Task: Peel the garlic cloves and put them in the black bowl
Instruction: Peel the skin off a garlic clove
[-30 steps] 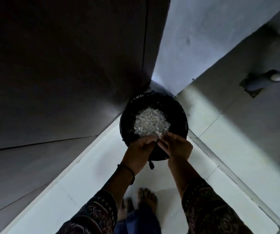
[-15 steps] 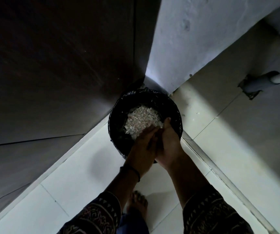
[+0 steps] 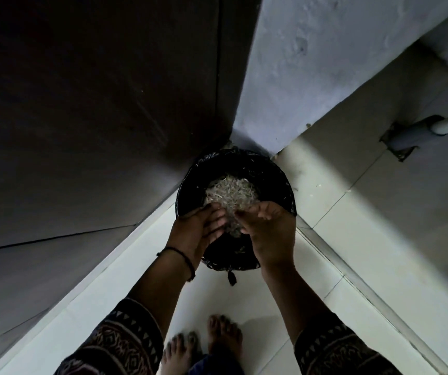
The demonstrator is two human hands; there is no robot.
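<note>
Your left hand point(image 3: 198, 230) and right hand point(image 3: 270, 234), fingers loose, hover over the bin's point(image 3: 235, 159) near rim; walls point(image 3: 298, 77) hem its far edge.

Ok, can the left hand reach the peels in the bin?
Likely yes: the left hand hangs over the open bin, fingertips at the peels; nothing lies between.
</note>
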